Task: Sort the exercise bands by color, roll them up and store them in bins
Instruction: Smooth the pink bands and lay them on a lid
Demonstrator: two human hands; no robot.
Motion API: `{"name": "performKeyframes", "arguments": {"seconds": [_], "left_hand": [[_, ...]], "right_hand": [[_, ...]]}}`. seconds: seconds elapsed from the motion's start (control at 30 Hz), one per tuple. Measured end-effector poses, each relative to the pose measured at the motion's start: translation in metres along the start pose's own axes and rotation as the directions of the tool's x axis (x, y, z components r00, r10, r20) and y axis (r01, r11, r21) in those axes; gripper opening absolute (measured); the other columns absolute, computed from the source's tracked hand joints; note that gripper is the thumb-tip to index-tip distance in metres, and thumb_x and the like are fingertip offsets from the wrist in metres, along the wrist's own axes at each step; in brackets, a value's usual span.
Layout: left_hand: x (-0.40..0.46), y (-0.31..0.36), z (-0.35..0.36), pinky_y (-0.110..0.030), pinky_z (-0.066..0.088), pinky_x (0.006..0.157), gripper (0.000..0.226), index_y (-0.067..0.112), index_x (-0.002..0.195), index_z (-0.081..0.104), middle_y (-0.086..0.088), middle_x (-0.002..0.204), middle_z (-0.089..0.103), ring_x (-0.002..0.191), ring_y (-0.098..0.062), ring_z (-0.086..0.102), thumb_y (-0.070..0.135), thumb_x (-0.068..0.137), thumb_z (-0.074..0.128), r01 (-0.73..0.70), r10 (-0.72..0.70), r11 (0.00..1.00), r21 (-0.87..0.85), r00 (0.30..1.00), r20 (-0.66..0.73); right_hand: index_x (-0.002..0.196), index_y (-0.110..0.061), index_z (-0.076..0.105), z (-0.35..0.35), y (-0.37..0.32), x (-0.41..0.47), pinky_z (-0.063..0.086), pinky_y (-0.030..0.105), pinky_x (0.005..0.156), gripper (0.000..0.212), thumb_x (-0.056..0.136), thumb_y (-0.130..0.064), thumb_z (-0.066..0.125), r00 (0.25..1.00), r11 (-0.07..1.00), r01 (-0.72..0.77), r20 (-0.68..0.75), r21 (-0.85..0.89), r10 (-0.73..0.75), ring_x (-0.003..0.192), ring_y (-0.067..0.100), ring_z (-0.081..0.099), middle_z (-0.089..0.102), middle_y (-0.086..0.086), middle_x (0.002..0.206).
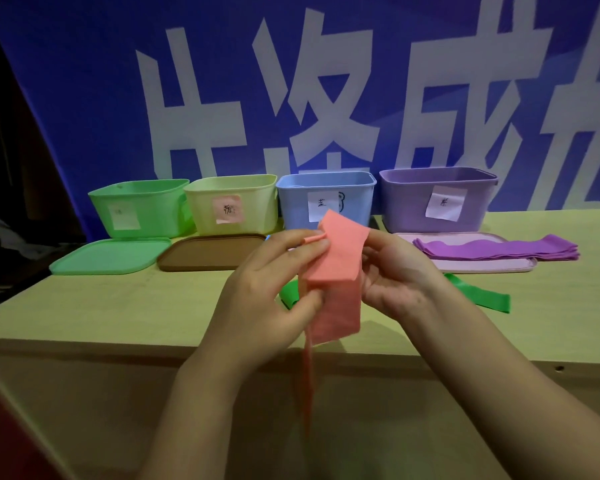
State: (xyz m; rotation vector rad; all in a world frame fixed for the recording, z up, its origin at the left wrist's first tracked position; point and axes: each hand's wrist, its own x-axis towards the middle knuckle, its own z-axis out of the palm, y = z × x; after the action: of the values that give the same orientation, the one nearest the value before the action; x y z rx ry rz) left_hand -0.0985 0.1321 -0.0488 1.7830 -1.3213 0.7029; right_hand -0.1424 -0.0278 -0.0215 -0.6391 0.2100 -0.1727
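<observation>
I hold a pink exercise band [333, 271] up above the table's front edge. My left hand [274, 289] pinches its curled top corner and its left side. My right hand [395, 275] grips its right side from behind. The band's lower end hangs down past the table edge. A green band [478, 292] lies on the table behind my hands, partly hidden. A stack of purple bands [499, 249] rests on the pink lid. Four bins stand at the back: green [142, 209], yellow [232, 206], blue [326, 199], purple [437, 199].
Lids lie in front of the bins: a green lid [111, 254], a brown lid [208, 252] and a pink lid [482, 265]. Each bin bears a paper label. A blue banner with white characters hangs behind. The wooden table [118, 306] ends just below my hands.
</observation>
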Motion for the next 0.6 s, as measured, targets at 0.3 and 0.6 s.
{"name": "performKeyframes", "arguments": {"seconds": [0.3, 0.6], "left_hand": [[0.007, 0.004, -0.019, -0.007, 0.042, 0.078, 0.026, 0.033, 0.099, 0.065, 0.033, 0.101, 0.06, 0.098, 0.008, 0.057, 0.011, 0.085, 0.06, 0.017, -0.053, 0.986, -0.163, 0.974, -0.221], [0.013, 0.015, -0.015, -0.015, 0.044, 0.067, 0.012, 0.028, 0.076, 0.067, 0.014, 0.087, 0.065, 0.079, -0.003, 0.059, 0.025, 0.08, 0.057, 0.114, -0.164, 0.957, -0.269, 0.971, -0.172]], "right_hand": [[0.093, -0.005, 0.062, -0.023, 0.004, -0.014, 0.055, 0.026, 0.058, 0.013, 0.094, -0.009, 0.05, 0.981, 0.794, 0.194, 0.138, -0.576, -0.14, 0.061, 0.012, 0.063, 0.067, 0.003, 0.072], [0.116, -0.029, 0.058, -0.047, 0.004, -0.045, 0.051, 0.039, 0.092, 0.051, 0.073, -0.012, 0.078, 0.875, 0.202, 0.472, 0.484, -0.858, 0.01, 0.105, 0.009, 0.063, 0.066, -0.008, 0.113]]}}
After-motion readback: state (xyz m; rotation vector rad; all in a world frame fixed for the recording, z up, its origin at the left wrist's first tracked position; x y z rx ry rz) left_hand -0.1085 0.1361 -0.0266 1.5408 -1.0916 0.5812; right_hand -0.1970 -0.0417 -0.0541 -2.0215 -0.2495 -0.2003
